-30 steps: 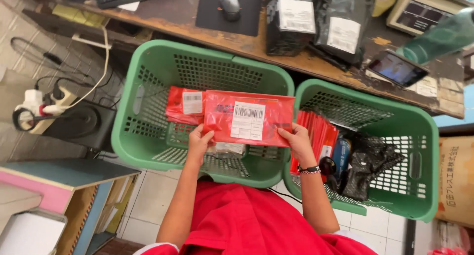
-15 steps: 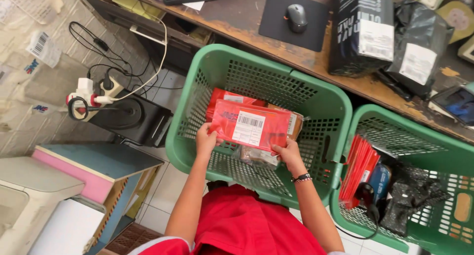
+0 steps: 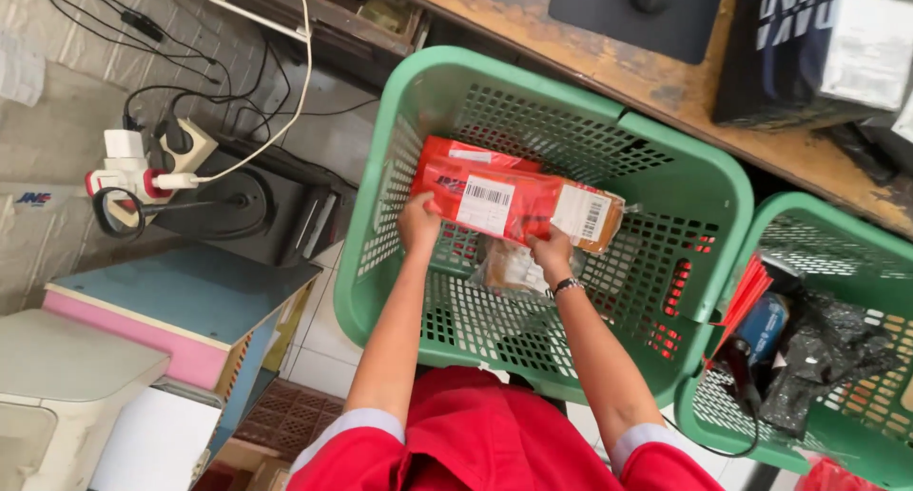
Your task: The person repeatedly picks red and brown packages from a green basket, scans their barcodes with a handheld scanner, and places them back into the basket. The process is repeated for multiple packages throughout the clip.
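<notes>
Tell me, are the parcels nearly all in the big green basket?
Done: a red parcel and a clear-wrapped packet already lie in the left green basket. In hand: left hand and right hand hold a red labelled parcel over it. Left: parcels fill the right basket.

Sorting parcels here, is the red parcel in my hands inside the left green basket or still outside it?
Inside: the red parcel sits below the green basket rim, over its mesh floor, held by left hand and right hand.
</notes>
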